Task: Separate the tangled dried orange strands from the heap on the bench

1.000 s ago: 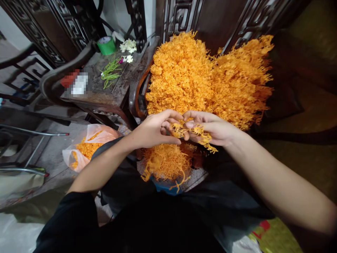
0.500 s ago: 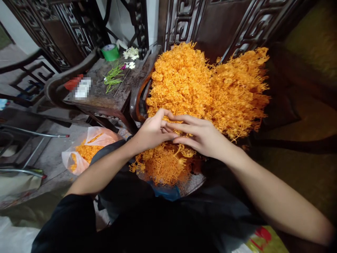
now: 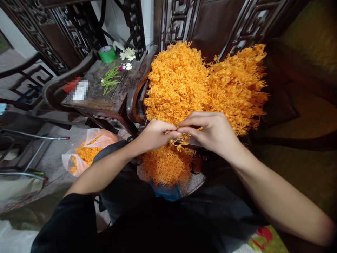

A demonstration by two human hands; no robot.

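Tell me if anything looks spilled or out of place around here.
Nothing looks plainly spilled or damaged. Mildly odd: green stems lie loose near pale flowers on the dark wooden surface, apart from the big orange heap, unlike it in colour.

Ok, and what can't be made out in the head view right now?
All in the head view:
- Orange strands: upper ends covered by the pinching fingers of the left hand and right hand.
- Blue object: mostly hidden by the lower orange heap and dark clothing.
- White item: pixelated.
- Red-and-yellow item: cut off by the bottom edge.
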